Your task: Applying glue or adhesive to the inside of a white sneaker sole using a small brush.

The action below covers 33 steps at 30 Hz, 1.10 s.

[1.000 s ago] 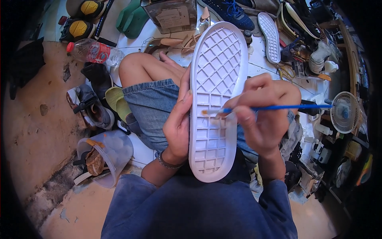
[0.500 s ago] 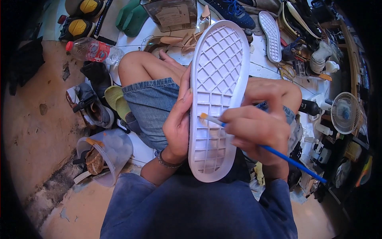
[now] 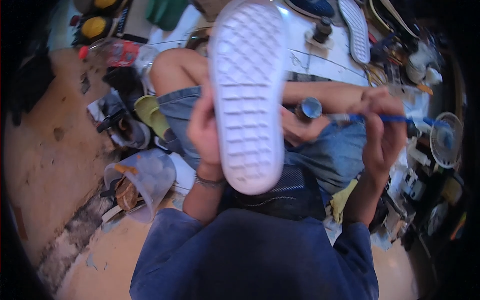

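My left hand (image 3: 205, 132) grips a white shoe sole (image 3: 250, 92) by its left edge, fingers partly behind it. The sole stands nearly upright before me, its gridded hollow side facing me, slightly blurred. Off to the right, my right hand (image 3: 384, 127) pinches a thin blue-handled brush (image 3: 395, 118), its bristle end pointing left. Close to that end is a small round dark-rimmed container (image 3: 310, 108), bluish-grey inside, beside my bare foot (image 3: 296, 131). The brush and sole are apart.
Another white sole (image 3: 354, 32) and a dark bottle (image 3: 323, 29) are on the tiles ahead. To the left are a plastic bottle (image 3: 117, 52), worn shoes (image 3: 125, 127) and a tipped clear bucket (image 3: 160, 175). A small white fan (image 3: 445, 140) stands right, among clutter.
My right hand has moved the brush off the sole, out to the right. The sole has shifted left and upward in view. The round container between my legs now shows.
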Each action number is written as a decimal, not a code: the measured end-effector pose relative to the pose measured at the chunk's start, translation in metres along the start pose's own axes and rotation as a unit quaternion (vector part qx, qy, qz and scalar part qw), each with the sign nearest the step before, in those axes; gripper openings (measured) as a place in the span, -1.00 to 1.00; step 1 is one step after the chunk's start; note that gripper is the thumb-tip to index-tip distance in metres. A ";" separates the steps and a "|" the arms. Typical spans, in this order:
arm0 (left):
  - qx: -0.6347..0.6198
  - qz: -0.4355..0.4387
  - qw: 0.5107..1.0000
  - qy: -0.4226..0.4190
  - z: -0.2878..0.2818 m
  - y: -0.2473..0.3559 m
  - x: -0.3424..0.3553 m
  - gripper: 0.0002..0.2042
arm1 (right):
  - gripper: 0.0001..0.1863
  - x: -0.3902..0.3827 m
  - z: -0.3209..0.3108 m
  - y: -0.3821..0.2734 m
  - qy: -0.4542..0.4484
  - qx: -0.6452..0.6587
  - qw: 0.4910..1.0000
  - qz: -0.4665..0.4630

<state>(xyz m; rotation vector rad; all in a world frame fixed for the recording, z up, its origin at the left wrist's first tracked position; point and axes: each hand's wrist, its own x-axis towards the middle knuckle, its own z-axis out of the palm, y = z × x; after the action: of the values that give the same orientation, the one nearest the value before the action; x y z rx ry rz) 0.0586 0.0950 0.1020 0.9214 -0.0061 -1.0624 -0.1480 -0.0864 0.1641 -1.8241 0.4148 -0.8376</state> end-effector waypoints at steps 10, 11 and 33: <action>-0.141 -0.048 0.984 -0.098 -0.042 -0.020 0.056 -0.25 | -0.77 -0.065 0.020 0.134 -0.051 -0.321 0.940 0.108; -0.128 -0.035 0.986 -0.098 -0.042 -0.021 0.058 -0.25 | -0.77 -0.064 0.021 0.135 -0.048 -0.321 0.938 0.120; -0.092 -0.069 0.981 -0.157 -0.031 -0.018 0.055 -0.25 | -0.89 -0.060 0.016 0.124 0.017 -0.242 0.948 0.204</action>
<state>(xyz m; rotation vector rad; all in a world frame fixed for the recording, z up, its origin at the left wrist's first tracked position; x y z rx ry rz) 0.0868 0.0710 0.0484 0.5871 -0.1071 -1.3063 -0.1662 -0.0883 0.0266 -2.0609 1.0560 -0.5013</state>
